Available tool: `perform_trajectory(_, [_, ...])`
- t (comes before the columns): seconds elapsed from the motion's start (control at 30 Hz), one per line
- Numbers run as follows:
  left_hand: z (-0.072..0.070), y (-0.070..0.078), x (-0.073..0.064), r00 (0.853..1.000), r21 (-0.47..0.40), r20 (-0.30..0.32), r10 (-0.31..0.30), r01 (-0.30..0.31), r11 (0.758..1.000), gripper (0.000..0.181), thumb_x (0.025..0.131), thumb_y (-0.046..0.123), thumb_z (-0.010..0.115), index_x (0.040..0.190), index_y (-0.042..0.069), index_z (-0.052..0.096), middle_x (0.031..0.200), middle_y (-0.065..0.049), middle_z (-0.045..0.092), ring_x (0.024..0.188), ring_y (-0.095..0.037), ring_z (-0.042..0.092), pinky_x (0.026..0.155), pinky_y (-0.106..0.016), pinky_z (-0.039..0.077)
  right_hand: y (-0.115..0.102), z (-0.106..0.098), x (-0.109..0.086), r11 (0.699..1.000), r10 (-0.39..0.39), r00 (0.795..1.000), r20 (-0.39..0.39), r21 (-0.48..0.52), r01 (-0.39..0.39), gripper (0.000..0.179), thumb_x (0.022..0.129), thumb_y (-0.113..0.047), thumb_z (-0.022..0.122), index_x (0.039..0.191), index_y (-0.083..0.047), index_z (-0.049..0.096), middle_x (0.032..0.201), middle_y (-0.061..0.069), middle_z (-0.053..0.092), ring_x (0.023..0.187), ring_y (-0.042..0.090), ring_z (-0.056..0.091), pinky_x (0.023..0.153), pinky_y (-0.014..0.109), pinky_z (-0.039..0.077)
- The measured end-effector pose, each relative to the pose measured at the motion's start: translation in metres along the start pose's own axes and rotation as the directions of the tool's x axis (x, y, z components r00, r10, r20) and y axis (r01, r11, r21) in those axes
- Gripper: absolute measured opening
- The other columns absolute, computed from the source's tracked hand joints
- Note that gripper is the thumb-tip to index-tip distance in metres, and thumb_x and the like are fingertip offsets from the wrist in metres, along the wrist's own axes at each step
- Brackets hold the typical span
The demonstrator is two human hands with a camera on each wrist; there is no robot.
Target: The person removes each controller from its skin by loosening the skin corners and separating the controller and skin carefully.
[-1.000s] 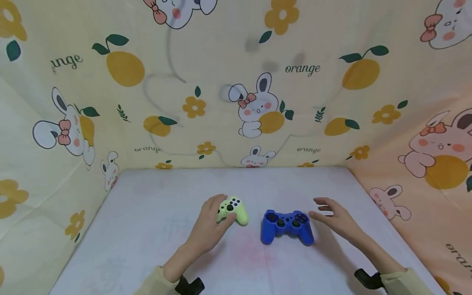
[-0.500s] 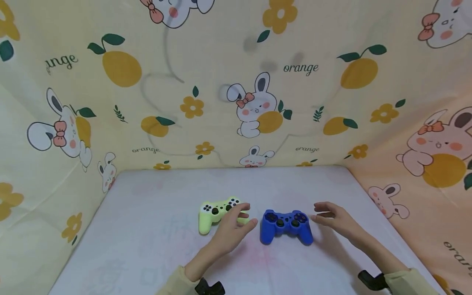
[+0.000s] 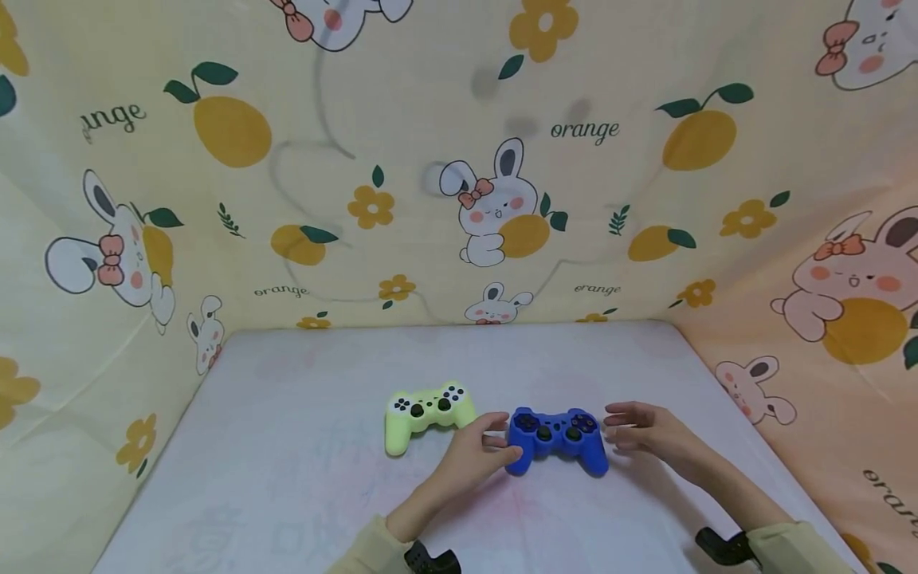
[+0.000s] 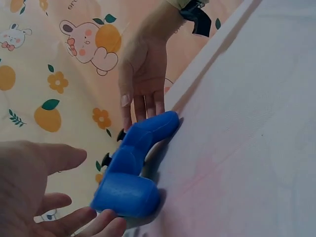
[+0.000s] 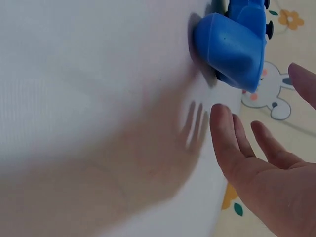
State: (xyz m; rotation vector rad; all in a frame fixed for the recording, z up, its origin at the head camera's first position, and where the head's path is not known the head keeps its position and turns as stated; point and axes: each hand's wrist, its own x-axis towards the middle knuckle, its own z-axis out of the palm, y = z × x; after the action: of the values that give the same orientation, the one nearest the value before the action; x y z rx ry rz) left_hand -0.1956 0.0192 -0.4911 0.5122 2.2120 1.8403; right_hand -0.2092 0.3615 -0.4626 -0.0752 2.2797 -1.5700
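Observation:
A blue game controller (image 3: 555, 434) lies on the white table between the two hands. At its left side is the left hand (image 3: 473, 454), thumb and fingers spread apart; in the left wrist view its fingertips come up to the controller's near end, and contact is hard to tell. The right hand (image 3: 656, 434) hovers by the controller's right side with loosely bent fingers. A small gap shows between those fingers and the blue grip in the right wrist view. Just left of the left hand, a light green game controller (image 3: 426, 414) rests on the table, its right grip partly hidden by that hand.
The white table top (image 3: 287, 478) carries both controllers. Printed fabric (image 3: 416, 119) with rabbits and oranges hangs behind the table and along its sides. A black wrist strap (image 3: 723, 547) sits at the right sleeve.
The left hand has left the light green controller and moved right to the blue controller's left side. The right hand has shifted slightly nearer. Both controllers lie where they were.

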Motion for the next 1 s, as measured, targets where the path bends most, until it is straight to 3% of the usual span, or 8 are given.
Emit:
perform_trajectory(0.27, [0.005, -0.008, 0.01, 0.999, 0.021, -0.043, -0.034, 0.035, 0.999, 0.061, 0.086, 0.02, 0.077, 0.137, 0.0, 0.052, 0.123, -0.017, 0.061, 0.105, -0.028, 0.064, 0.086, -0.037, 0.053, 0.007, 0.005, 0.009, 0.996, 0.051, 0.997, 0.063, 0.071, -0.056, 0.068, 0.092, -0.021, 0.071, 0.144, 0.006, 0.038, 0.128, 0.022, 0.056, 0.111, 0.031, 0.06, 0.093, 0.046, 0.05])
perform_trajectory(0.6, [0.011, -0.024, 0.021, 0.997, -0.134, -0.054, -0.055, 0.047, 0.99, 0.053, 0.086, 0.007, 0.075, 0.133, -0.007, 0.055, 0.106, -0.018, 0.069, 0.095, -0.024, 0.068, 0.083, -0.034, 0.054, 0.015, 0.014, 0.014, 0.993, 0.065, 0.996, 0.065, 0.09, -0.071, 0.066, 0.088, -0.018, 0.075, 0.139, 0.009, 0.043, 0.113, 0.017, 0.062, 0.099, 0.027, 0.062, 0.086, 0.039, 0.053])
perform_trajectory(1.0, [0.014, -0.031, 0.022, 0.99, -0.069, -0.142, -0.016, 0.006, 0.998, 0.041, 0.083, 0.007, 0.078, 0.122, 0.0, 0.067, 0.092, -0.004, 0.071, 0.082, -0.012, 0.067, 0.074, -0.023, 0.054, 0.007, 0.022, 0.012, 0.999, 0.032, 0.999, -0.007, -0.023, -0.033, 0.06, 0.086, -0.018, 0.078, 0.134, 0.007, 0.052, 0.11, 0.014, 0.065, 0.095, 0.026, 0.062, 0.081, 0.037, 0.054])
